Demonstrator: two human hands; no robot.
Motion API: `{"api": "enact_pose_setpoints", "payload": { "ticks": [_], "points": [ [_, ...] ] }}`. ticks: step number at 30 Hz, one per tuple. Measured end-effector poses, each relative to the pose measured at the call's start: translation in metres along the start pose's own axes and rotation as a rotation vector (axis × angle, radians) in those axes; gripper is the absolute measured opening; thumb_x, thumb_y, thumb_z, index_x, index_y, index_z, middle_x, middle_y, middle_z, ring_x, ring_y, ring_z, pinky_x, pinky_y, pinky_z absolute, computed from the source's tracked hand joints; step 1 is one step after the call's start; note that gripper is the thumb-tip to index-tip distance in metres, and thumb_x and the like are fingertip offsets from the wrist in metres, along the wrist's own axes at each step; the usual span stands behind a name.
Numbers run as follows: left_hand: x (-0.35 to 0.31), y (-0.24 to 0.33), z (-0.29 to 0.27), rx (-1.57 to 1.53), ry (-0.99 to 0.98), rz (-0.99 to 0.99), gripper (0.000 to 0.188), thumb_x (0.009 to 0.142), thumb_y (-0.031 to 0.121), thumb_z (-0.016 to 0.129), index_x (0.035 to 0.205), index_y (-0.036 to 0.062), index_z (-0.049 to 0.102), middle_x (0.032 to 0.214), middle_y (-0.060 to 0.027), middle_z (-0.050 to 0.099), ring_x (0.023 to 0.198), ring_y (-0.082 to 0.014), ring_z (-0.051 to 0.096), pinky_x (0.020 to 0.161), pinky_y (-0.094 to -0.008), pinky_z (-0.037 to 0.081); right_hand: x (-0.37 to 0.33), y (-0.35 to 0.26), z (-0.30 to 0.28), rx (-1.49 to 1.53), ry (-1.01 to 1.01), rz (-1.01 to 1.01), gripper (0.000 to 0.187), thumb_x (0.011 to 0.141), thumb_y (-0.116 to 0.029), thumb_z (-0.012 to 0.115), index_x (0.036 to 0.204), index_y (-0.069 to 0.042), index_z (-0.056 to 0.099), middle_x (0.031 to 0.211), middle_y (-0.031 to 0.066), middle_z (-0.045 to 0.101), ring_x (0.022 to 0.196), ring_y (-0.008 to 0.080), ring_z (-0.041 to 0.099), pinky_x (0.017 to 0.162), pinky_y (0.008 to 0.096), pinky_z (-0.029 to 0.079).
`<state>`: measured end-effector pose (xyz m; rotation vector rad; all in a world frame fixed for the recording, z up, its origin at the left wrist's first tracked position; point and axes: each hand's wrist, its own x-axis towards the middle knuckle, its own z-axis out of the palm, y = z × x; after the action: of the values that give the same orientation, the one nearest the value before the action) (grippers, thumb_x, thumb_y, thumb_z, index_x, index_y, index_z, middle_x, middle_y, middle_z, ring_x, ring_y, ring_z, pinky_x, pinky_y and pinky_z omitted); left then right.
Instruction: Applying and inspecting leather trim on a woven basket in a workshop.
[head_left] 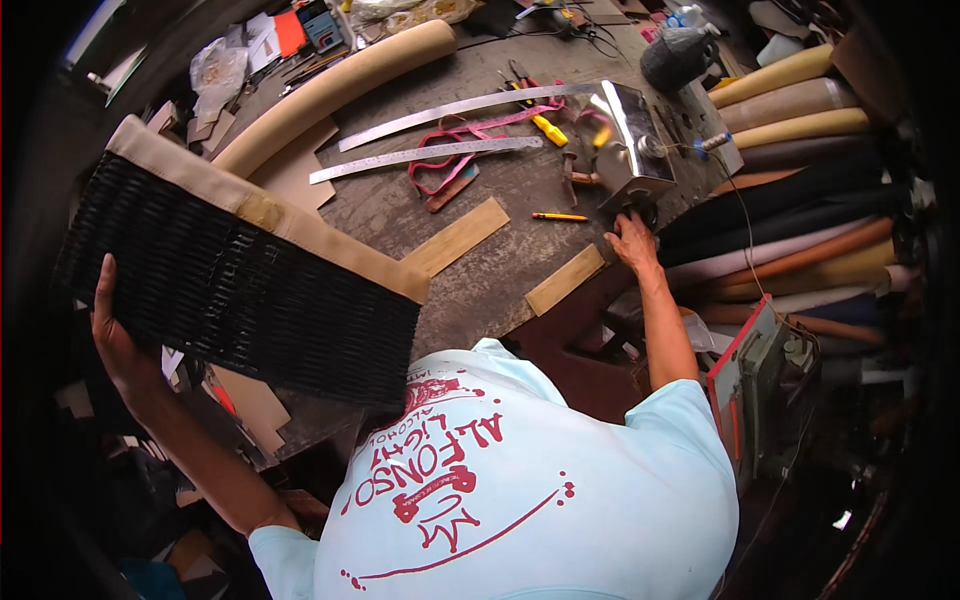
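Observation:
My left hand supports a black woven panel from its left side, with a finger extended up along its face. The panel is tilted, and a tan leather-like strip with a brownish patch runs along its upper edge. On the right, my right hand reaches to the near end of a shiny metal box at the table's edge. Its fingers bend around a dark part below the box; what they grip there is hidden. A hammer lies beside the box, and a yellow pencil is near it.
Two metal rulers, a pink strap, a yellow-handled cutter and wooden strips lie on the worktable. A long tan roll curves behind. Rolled materials are stacked right, beside a black jug.

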<state>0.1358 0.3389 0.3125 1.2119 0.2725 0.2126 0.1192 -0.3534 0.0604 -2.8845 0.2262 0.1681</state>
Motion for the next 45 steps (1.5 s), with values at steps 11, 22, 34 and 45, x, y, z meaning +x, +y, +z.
{"api": "enact_pose_setpoints", "payload": {
  "ticks": [11, 22, 34, 45],
  "points": [
    [-0.007, -0.006, 0.053, -0.018, 0.016, 0.043, 0.025, 0.091, 0.017, 0.063, 0.104, -0.0045, 0.065, 0.095, -0.0123, 0.069, 0.079, -0.0183, 0.069, 0.072, -0.0293, 0.058, -0.002, 0.026, -0.006, -0.094, -0.048, -0.069, 0.028, 0.074, -0.022, 0.075, 0.082, -0.002, 0.057, 0.096, 0.019, 0.06, 0.086, 0.0405, 0.058, 0.07, 0.0465, 0.046],
    [-0.003, -0.005, 0.053, -0.008, -0.017, 0.041, 0.028, 0.09, 0.015, 0.065, 0.106, -0.0065, 0.062, 0.097, -0.0146, 0.069, 0.08, -0.0194, 0.069, 0.071, -0.031, 0.06, -0.03, -0.139, -0.069, 0.434, -0.161, -0.097, 0.02, 0.083, -0.012, 0.068, 0.091, 0.001, 0.055, 0.086, 0.0133, 0.065, 0.073, 0.0232, 0.059, 0.07, 0.0342, 0.048],
    [-0.008, -0.002, 0.048, -0.047, -0.039, 0.064, 0.026, 0.091, 0.015, 0.062, 0.104, -0.0071, 0.064, 0.095, -0.0154, 0.069, 0.077, -0.0201, 0.07, 0.068, -0.0312, 0.06, -0.066, -0.437, -0.094, 0.93, 0.085, -1.374, 0.05, 0.085, -0.02, 0.069, 0.122, -0.014, 0.035, 0.139, 0.0098, 0.05, 0.142, 0.0366, 0.026, 0.116, 0.0535, 0.014],
    [-0.009, -0.003, 0.049, -0.07, -0.054, 0.09, 0.02, 0.092, 0.012, 0.06, 0.101, -0.0057, 0.065, 0.093, -0.014, 0.07, 0.076, -0.0194, 0.07, 0.067, -0.0309, 0.06, -0.076, -0.459, -0.095, 0.724, 0.105, -1.439, 0.059, 0.081, -0.046, 0.071, 0.116, -0.014, 0.036, 0.138, 0.0064, 0.052, 0.141, 0.037, 0.027, 0.117, 0.0539, 0.01]
  ]
}}
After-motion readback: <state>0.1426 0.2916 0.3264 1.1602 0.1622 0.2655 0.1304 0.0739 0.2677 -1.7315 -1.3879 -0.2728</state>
